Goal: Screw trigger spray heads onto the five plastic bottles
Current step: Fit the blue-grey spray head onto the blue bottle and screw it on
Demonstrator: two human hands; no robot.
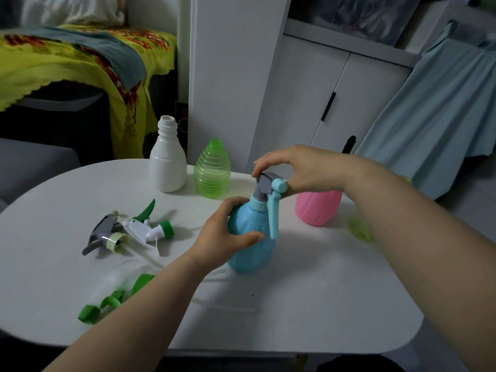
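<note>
One bottle of five is carrying a head: the blue bottle (pixel 251 237), standing near the middle of the white table (pixel 308 304), is wearing a grey-and-blue trigger head (pixel 269 193), though how tightly it is seated cannot be told. Behind and left of the blue bottle, the white bottle (pixel 167 162) and the green ribbed bottle (pixel 212 170) are standing open-necked; the pink bottle (pixel 318 208), just behind to the right, has its neck hidden by the forearm; a pale green shape (pixel 359 226) further right is too blurred to name. Loose spray heads (pixel 131 229) are lying left of the blue bottle, more green ones (pixel 112 299) nearer the table edge. Left hand (pixel 228 234) is wrapping the blue body, steadying it; right hand (pixel 298 170) is curling over the head's top, fingers closed around it, apparently twisting.
</note>
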